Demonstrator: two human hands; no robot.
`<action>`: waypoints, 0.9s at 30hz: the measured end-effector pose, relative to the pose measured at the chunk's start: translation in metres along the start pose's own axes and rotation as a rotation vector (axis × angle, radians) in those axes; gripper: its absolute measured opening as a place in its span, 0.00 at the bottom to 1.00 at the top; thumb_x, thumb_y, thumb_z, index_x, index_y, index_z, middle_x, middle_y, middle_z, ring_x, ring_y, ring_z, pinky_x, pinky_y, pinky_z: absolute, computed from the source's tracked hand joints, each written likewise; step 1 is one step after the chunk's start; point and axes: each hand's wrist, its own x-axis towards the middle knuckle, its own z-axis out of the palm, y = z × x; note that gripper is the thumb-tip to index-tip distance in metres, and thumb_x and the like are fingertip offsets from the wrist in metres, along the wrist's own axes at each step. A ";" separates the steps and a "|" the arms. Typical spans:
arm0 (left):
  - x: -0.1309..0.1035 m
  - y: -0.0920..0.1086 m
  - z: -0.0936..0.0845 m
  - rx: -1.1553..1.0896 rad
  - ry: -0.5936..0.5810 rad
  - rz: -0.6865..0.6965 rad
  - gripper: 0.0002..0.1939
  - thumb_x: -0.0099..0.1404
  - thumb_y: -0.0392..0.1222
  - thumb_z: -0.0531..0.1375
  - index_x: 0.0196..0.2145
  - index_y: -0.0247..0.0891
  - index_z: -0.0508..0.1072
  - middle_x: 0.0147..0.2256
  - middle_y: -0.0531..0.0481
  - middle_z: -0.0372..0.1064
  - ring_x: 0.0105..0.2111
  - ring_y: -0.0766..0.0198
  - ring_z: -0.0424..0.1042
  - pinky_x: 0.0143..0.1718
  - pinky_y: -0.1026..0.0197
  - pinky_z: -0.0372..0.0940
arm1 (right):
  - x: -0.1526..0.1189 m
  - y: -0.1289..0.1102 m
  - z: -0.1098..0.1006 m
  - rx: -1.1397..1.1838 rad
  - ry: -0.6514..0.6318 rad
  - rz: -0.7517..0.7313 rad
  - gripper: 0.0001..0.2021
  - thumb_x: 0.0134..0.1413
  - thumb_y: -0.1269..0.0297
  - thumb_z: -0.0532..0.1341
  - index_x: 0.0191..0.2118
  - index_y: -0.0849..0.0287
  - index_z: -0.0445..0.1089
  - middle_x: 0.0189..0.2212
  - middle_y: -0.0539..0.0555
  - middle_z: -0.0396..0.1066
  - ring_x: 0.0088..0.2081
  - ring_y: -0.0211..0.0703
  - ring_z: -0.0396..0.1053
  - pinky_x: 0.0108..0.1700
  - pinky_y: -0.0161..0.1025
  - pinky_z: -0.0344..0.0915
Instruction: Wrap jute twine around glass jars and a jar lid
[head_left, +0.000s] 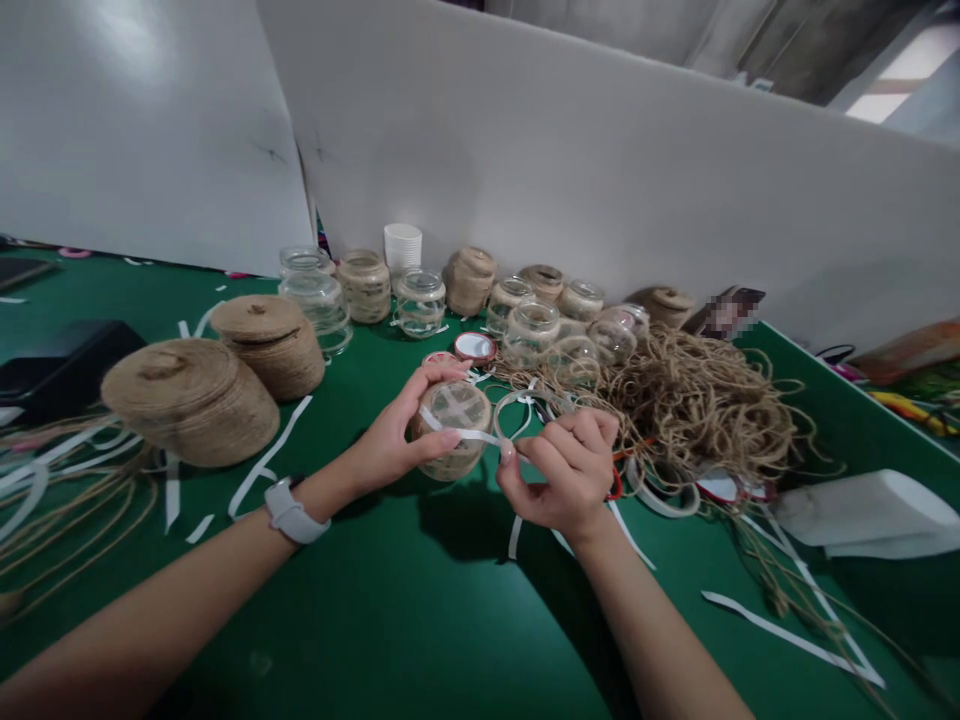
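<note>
White tape strip (480, 434) runs from a jar (455, 402) to a pinching right hand (562, 470)

From where I stand, green tabletop (360, 620) comes first, with loose white lengths (787, 635) lying at the right and twine strands (82, 555) at the left. A pale watch (296, 512) circles the left wrist. Just past it, the left hand (394, 430) has its grip clamped around the jar, thumb pressing the strip to its side. The jar, over the middle of the tabletop, shows a pale cross on its upturned face. The right hand's grip is together, thumb and finger closed on the strip; a clear ring (498, 412) is at those fingers, touching or just behind, I cannot tell which.

Two big twine spools (191, 405) stand left of the hands, and a tangled twine heap (705, 400) spreads to the right. Beyond the hands, glass jars (532, 335) cluster, some wrapped in twine. Stacked white cups (403, 245) stand among the farthest, before a white panel (600, 170).
</note>
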 end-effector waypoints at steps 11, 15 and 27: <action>0.001 0.008 0.024 0.235 0.282 0.019 0.46 0.57 0.50 0.68 0.65 0.47 0.48 0.56 0.42 0.60 0.58 0.51 0.62 0.59 0.47 0.60 | 0.000 0.001 -0.001 -0.042 -0.010 -0.027 0.10 0.50 0.66 0.64 0.23 0.56 0.63 0.15 0.45 0.60 0.26 0.39 0.54 0.36 0.41 0.50; 0.003 0.013 0.023 0.179 0.295 -0.031 0.35 0.57 0.48 0.68 0.58 0.44 0.59 0.54 0.43 0.64 0.55 0.52 0.65 0.55 0.51 0.64 | 0.000 0.007 -0.002 -0.108 -0.035 -0.028 0.12 0.52 0.66 0.65 0.22 0.56 0.63 0.15 0.45 0.59 0.26 0.38 0.55 0.37 0.41 0.49; 0.004 0.011 0.021 0.122 0.331 -0.053 0.26 0.53 0.47 0.70 0.45 0.41 0.64 0.49 0.46 0.65 0.51 0.55 0.68 0.51 0.53 0.65 | -0.006 0.011 0.008 -0.162 -0.080 0.015 0.12 0.55 0.65 0.64 0.23 0.57 0.65 0.17 0.46 0.59 0.29 0.40 0.54 0.37 0.41 0.49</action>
